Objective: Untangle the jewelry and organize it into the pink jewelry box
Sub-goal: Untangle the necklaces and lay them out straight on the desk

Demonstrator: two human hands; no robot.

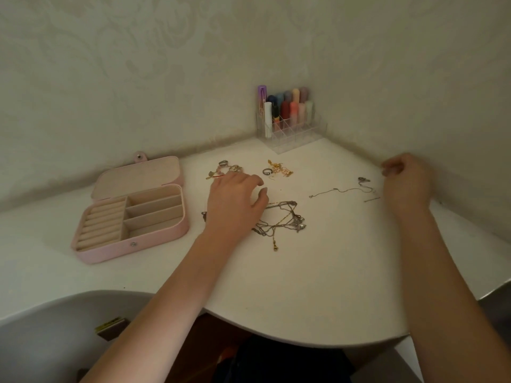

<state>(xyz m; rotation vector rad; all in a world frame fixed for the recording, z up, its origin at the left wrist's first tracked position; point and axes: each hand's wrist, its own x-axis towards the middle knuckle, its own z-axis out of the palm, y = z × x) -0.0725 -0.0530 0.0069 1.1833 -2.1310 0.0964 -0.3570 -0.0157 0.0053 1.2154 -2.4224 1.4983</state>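
Observation:
The pink jewelry box [166,233] lies open at the left of the white table, its ring rolls and compartments bare. A tangle of silver and gold chains [284,219] lies mid-table. My left hand [235,200] hovers over the tangle's left side, fingers spread and slightly bent, holding nothing that I can see. A thin silver chain [340,190] is stretched out to the right. My right hand [406,179] has curled fingers and seems to pinch that chain's far end. Rings and a gold brooch [226,170] lie behind my left hand; gold earrings and a dark ring [278,170] lie further right.
A clear acrylic organizer [293,134] with several lipsticks stands in the back corner against the wall. The table [304,286] has a curved front edge near my body. A grey chair back [55,327] shows at lower left.

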